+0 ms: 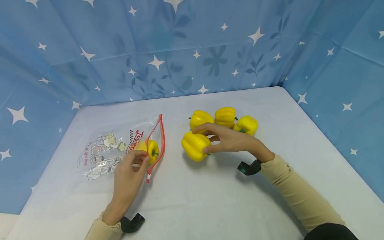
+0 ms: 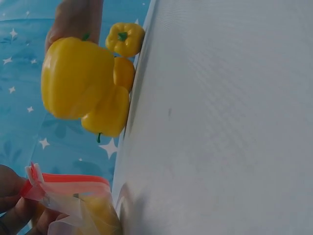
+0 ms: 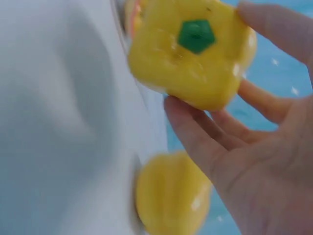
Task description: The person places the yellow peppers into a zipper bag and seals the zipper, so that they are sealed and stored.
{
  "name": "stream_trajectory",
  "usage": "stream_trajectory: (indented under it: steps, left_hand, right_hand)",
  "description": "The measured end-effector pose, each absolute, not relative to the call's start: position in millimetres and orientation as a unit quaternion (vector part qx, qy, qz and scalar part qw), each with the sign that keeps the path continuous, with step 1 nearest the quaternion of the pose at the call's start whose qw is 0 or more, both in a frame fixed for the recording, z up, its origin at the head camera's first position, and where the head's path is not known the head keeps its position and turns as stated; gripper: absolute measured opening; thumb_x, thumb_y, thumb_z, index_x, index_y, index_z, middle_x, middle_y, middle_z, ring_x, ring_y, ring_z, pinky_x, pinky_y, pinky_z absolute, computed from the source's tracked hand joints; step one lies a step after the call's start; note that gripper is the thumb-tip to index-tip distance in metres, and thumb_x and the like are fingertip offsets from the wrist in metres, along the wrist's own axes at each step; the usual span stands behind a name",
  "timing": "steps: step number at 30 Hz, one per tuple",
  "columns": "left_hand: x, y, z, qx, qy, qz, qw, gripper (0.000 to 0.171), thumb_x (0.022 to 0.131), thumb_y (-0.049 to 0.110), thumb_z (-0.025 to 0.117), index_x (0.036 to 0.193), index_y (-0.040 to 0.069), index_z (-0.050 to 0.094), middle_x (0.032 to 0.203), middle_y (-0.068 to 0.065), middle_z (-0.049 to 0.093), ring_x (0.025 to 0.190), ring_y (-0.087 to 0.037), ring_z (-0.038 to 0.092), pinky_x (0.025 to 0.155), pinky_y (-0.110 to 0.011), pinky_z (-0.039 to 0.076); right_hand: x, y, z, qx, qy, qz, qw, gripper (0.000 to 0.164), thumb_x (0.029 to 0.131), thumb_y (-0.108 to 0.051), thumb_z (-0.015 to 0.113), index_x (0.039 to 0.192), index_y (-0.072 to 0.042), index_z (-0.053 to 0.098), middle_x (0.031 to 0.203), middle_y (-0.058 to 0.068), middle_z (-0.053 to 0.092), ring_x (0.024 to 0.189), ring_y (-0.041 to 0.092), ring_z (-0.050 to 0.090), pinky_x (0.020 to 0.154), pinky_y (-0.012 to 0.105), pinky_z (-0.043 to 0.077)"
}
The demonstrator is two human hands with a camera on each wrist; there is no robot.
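Observation:
My right hand (image 1: 232, 138) grips a yellow bell pepper (image 1: 193, 146) with a green stem, held just above the white table. In the right wrist view, the fingertips spread round this pepper (image 3: 190, 63) and its stem faces the camera. A clear printed zip bag (image 1: 102, 153) with a red zip edge lies at the left, its mouth parted toward the right. One yellow bell pepper (image 1: 153, 150) is inside, near the mouth. My left hand (image 1: 129, 178) pinches the near side of the bag's mouth; the left wrist view shows its fingers (image 2: 17, 210) at the red zip (image 2: 73, 180).
Behind the right hand, three more yellow bell peppers sit close together: one at the left (image 1: 200, 119), one in the middle (image 1: 225, 116) and one at the right (image 1: 247, 125). A blue star-patterned curtain (image 1: 180, 43) borders the white table (image 1: 192, 203) at the back and sides.

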State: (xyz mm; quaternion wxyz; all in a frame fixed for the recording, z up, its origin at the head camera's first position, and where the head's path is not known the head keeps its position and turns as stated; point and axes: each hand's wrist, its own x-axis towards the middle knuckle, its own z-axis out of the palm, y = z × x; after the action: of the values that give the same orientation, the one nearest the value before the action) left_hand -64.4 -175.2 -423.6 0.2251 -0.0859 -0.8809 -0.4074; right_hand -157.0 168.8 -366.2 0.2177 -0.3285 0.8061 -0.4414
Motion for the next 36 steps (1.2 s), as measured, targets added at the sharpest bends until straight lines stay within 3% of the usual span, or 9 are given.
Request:
stream_trajectory:
  steps: [6, 14, 27, 36]
  left_hand:
    - [-63, -175, -423, -0.082, -0.885, -0.402, 0.221, 0.021, 0.091, 0.003, 0.079, 0.109, 0.007, 0.069, 0.093, -0.003, 0.074, 0.082, -0.012, 0.068, 0.071, -0.005, 0.053]
    - [-62, -174, -423, -0.084, -0.883, -0.402, 0.227, 0.020, 0.091, 0.003, 0.078, 0.109, 0.007, 0.069, 0.093, -0.003, 0.073, 0.082, -0.011, 0.067, 0.072, -0.004, 0.052]
    - [-63, -172, -423, -0.101, -0.883, -0.392, 0.239, 0.017, 0.092, 0.003, 0.077, 0.108, 0.007, 0.071, 0.092, -0.006, 0.073, 0.079, -0.014, 0.069, 0.072, -0.003, 0.052]
    - [-63, -172, -424, -0.106, -0.882, -0.389, 0.246, 0.021, 0.091, 0.001, 0.078, 0.109, 0.009, 0.072, 0.093, -0.003, 0.072, 0.077, -0.015, 0.069, 0.071, -0.002, 0.052]
  right_hand:
    - [-152, 139, -375, -0.307, 0.794, -0.473, 0.225, 0.064, 0.096, -0.028, 0.076, 0.152, -0.022, 0.045, 0.160, -0.001, 0.043, 0.146, 0.027, 0.047, 0.118, 0.045, 0.048]
    - [-150, 111, -388, -0.267, 0.782, -0.512, 0.235, 0.060, 0.097, -0.036, 0.075, 0.149, -0.031, 0.047, 0.159, -0.009, 0.043, 0.144, 0.022, 0.048, 0.119, 0.042, 0.047]
    - [-155, 82, -397, -0.279, 0.787, -0.510, 0.208, 0.059, 0.100, -0.033, 0.071, 0.152, -0.023, 0.046, 0.160, -0.001, 0.044, 0.142, 0.029, 0.050, 0.120, 0.048, 0.046]
    - [-157, 69, -398, -0.283, 0.783, -0.513, 0.207, 0.058, 0.100, -0.031, 0.070, 0.152, -0.021, 0.045, 0.159, 0.000, 0.045, 0.140, 0.029, 0.052, 0.119, 0.046, 0.047]
